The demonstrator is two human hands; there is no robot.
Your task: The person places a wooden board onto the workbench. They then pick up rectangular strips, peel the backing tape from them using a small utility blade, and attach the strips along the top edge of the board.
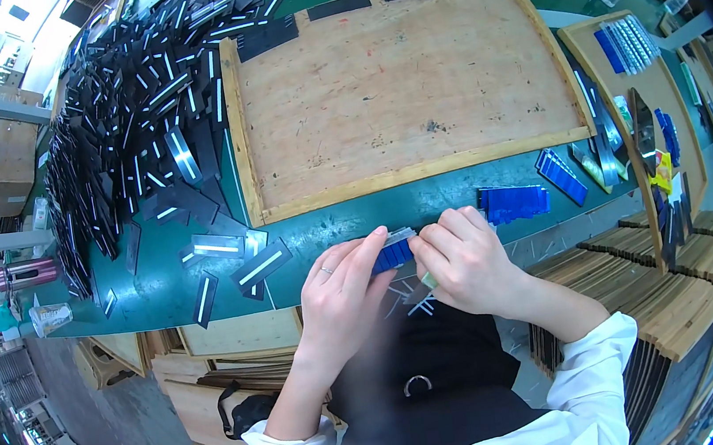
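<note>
1. A small stack of blue strips (392,254) is held at the near edge of the green tabletop (425,201), just in front of the person's body.
2. The stack is pinched from its left end by the fingers of the left hand (343,291), which are pressed together on it; a ring is worn on one finger.
3. The right end is pinched by the right hand (465,261), its fingertips closed over the top of the strips.
4. Another bundle of blue strips (514,202) is laid just to the right, near the same edge.
5. A shallow wooden tray (398,93) is set beyond the hands, in the middle of the tabletop.
6. A large heap of black pieces (139,116) with pale stripes is spread over the far left corner, with a few scattered toward the near edge.
</note>
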